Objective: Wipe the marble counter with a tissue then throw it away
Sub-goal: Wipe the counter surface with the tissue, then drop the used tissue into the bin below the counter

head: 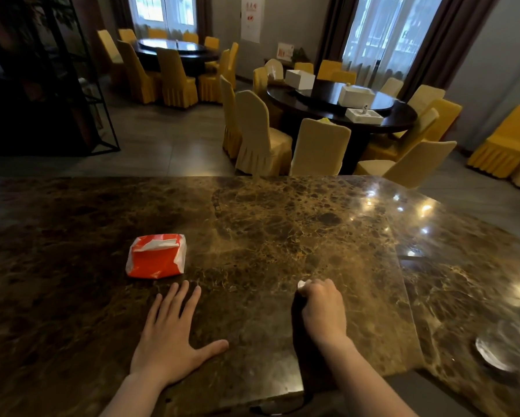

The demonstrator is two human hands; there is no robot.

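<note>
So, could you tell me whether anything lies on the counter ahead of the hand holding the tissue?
Nothing visible: the brown marble counter ahead of the right hand, closed on the white tissue, is bare.

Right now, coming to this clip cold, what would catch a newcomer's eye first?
The orange and white tissue pack stands out on the dark marble counter, left of centre. Nearer the camera, the left hand lies flat with fingers spread, while the right hand is closed around a white tissue pressed to the stone. Beyond the counter, yellow-covered chairs ring dark round tables.
</note>
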